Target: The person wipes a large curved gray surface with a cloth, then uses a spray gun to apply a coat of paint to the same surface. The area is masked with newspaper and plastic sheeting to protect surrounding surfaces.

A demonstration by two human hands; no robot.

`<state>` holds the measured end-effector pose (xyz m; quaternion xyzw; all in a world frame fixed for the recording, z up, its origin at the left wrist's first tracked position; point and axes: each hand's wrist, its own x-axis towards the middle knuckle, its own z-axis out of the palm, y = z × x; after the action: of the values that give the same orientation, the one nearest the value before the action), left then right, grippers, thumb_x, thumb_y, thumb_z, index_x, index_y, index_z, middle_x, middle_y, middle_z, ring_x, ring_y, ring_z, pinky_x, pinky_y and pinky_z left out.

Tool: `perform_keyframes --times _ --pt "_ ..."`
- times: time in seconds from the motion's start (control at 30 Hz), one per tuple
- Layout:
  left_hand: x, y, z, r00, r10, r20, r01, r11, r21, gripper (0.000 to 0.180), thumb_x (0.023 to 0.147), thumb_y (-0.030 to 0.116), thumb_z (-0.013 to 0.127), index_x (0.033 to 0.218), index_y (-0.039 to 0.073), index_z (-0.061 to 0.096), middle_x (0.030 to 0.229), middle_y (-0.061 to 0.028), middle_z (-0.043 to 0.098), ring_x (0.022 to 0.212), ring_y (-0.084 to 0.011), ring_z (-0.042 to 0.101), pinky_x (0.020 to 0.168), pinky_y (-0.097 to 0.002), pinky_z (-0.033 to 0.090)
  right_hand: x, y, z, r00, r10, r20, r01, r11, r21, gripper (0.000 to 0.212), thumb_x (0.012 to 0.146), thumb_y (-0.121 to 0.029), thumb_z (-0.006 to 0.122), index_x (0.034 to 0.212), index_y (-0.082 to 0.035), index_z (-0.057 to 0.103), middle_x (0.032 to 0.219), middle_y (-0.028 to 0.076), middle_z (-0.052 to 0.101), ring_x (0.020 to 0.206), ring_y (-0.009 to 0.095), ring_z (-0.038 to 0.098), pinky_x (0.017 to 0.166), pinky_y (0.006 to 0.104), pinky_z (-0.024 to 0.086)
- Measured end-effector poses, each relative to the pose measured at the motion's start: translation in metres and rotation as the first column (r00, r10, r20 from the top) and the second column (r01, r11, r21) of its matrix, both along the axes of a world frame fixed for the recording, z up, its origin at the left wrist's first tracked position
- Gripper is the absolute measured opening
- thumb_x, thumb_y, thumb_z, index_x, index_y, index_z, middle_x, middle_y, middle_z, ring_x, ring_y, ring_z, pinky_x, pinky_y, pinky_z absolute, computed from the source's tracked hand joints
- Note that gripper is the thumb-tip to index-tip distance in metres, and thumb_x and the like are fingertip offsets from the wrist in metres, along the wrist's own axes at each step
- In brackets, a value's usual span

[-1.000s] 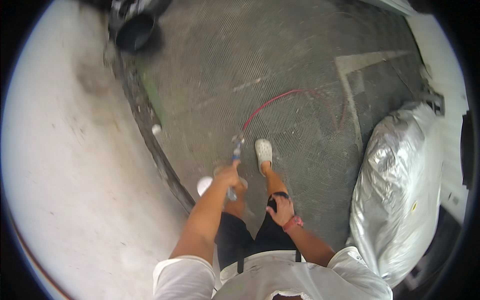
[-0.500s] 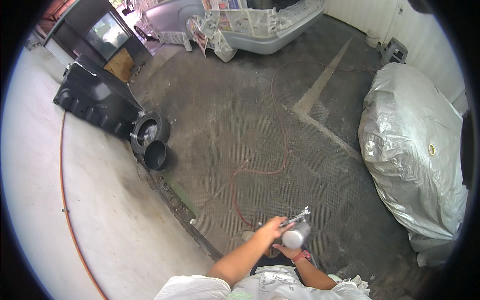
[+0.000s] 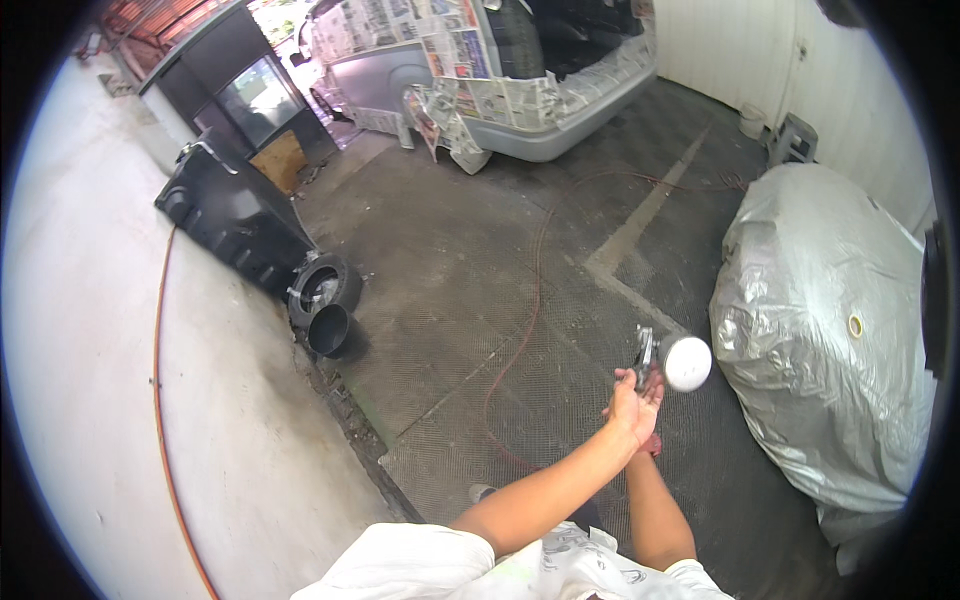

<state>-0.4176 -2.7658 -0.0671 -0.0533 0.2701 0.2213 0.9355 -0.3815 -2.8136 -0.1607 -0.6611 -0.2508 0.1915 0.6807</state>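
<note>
Spray gun is held up in the air over the dark ribbed floor, in front of the person & L of the bulky silver cover. Its cup sits to the R, round white end facing the cam, so contents can't be seen. Black bucket stands by the L wall, touching or just beside a tyre; inside is too dark to tell. Pale bucket is at the far wall near a grey stool, contents too small to tell. Gun body looks shiny silver metal, bit blurred. L hand has it, fingers curled round the body, thumb up alongside. R hand is mostly hidden behind the L one, red band at its wrist; can't tell if its fingers pinch or just touch. Red hose loops over the floor. Newspaper on the grey car has print & colour pics, too small to read; white shirt has dark lettering/drawing, partly lost in folds.
</note>
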Motion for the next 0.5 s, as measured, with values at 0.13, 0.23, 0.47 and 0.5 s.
perform_keyframes --times 0.13,0.23,0.47,0.5 --pt "-0.012 0.003 0.103 0.944 -0.314 -0.105 0.331 0.895 0.299 0.052 0.11 0.033 0.049 0.155 0.013 0.035 0.136 -0.0123 0.061 0.119 -0.0244 0.062 0.104 -0.0385 0.049 0.087 -0.011 0.028 0.955 0.222 -0.198 -0.191 0.967 0.166 0.039 0.107 -0.03 0.051 0.126 0.003 0.059 0.11 0.02 0.068 0.092 0.022 0.066 0.085 0.0311 0.054" --pt "-0.087 0.039 0.127 0.909 -0.347 -0.231 0.404 0.592 0.697 0.056 0.11 0.037 0.05 0.158 0.01 0.037 0.14 -0.0116 0.06 0.119 -0.0238 0.061 0.106 -0.0383 0.048 0.077 0.017 0.166 0.924 0.377 -0.066 -0.369 0.831 -0.417 0.057 0.104 -0.041 0.058 0.142 0.0 0.049 0.107 0.013 0.072 0.07 0.017 0.067 0.067 0.0294 0.055" --pt "-0.236 0.145 0.322 0.915 0.36 -0.179 0.26 -0.191 0.947 0.048 0.106 0.038 0.055 0.141 0.005 0.054 0.131 -0.0082 0.064 0.11 -0.0192 0.064 0.099 -0.0359 0.049 0.056 0.048 0.221 0.779 0.625 0.048 -0.545 0.713 -0.44 0.062 0.102 -0.035 0.062 0.149 0.002 0.045 0.117 0.014 0.071 0.071 0.017 0.068 0.067 0.0292 0.057" --pt "-0.255 0.153 0.359 0.89 0.455 -0.019 0.224 -0.4 0.889 0.052 0.107 0.042 0.052 0.139 0.002 0.054 0.13 -0.0098 0.064 0.108 -0.019 0.064 0.095 -0.0351 0.049 0.052 0.053 0.209 0.731 0.649 0.212 -0.52 0.731 -0.442 0.061 0.102 -0.032 0.062 0.15 0.002 0.044 0.122 0.015 0.069 0.076 0.017 0.069 0.07 0.0294 0.057"
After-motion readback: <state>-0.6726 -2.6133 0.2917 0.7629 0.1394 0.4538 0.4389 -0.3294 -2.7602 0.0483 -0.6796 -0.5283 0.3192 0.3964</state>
